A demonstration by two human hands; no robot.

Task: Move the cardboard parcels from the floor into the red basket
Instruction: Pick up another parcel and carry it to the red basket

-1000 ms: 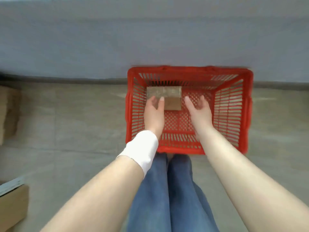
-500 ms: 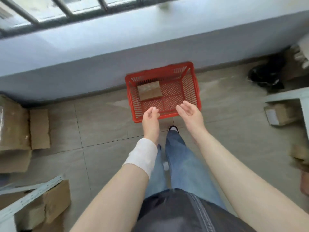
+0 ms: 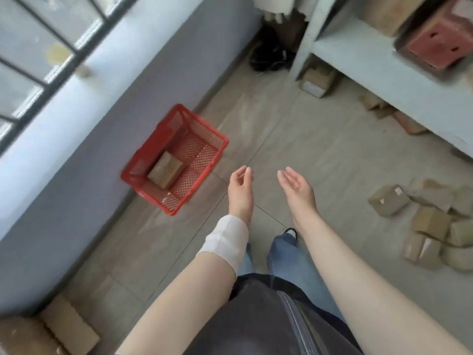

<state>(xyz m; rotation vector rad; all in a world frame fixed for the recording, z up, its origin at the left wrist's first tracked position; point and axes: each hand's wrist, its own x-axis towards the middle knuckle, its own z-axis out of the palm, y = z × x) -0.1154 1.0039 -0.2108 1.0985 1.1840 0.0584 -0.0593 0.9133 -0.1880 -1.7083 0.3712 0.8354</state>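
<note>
The red basket [image 3: 204, 135] stands on the floor by the grey wall, left of centre. One cardboard parcel [image 3: 165, 170] lies inside it near its left end. A heap of several cardboard parcels [image 3: 432, 221] sits on the floor at the right edge. My left hand [image 3: 240, 189], with a white band on its wrist, and my right hand [image 3: 297, 187] hover in mid-air over bare tiles, between the basket and the heap. Both hands are open, palms facing each other, fingers loosely curved, holding nothing.
A pale shelf unit [image 3: 378, 65] fills the upper right, with a box [image 3: 317, 79] and scraps beneath it. Dark shoes [image 3: 271, 53] lie in the far corner. More cardboard [image 3: 64, 326] lies at the lower left. My legs [image 3: 281, 254] are below the hands.
My hands have let go of the parcel in the basket and pulled back. I have stood up and turned right, so the basket has shifted left and the heap came into view.
</note>
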